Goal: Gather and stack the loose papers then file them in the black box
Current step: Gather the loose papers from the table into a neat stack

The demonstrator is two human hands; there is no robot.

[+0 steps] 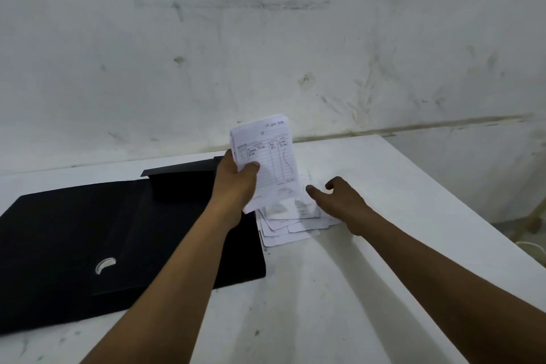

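Head view, looking fwd and down at a white table (384, 245) set against a scuffed white wall (266, 38).

L hand (236, 183): closed on a stack (266, 162) of lined slips. Thumb lies across the front sheet; fingers are behind, not visible. Stack is held clear of the table, tilted back toward the wall, its lower edge over the near-left part of the pile. Top sheet carries ruled columns and handwriting; text too small to read.

R hand (339, 198): open, holding nothing. Palm faces down; fingers are spread and curled at the right edge of the pile (292, 219). Fingertip contact w/ the sheets appears likely, but cannot tell for certain.

Pile: loose white slips, fanned and overlapping, flat on the table just right of the box (88, 245), between the two hands. The left edge of the pile touches or sits just beside the right side of the box.

Box: black, lying open and flat on the left half of the table. Its flap (180, 170) stands up at the far edge, behind the L wrist. A curved clear tab (105, 265) shows on the near panel. No papers visible in the box.
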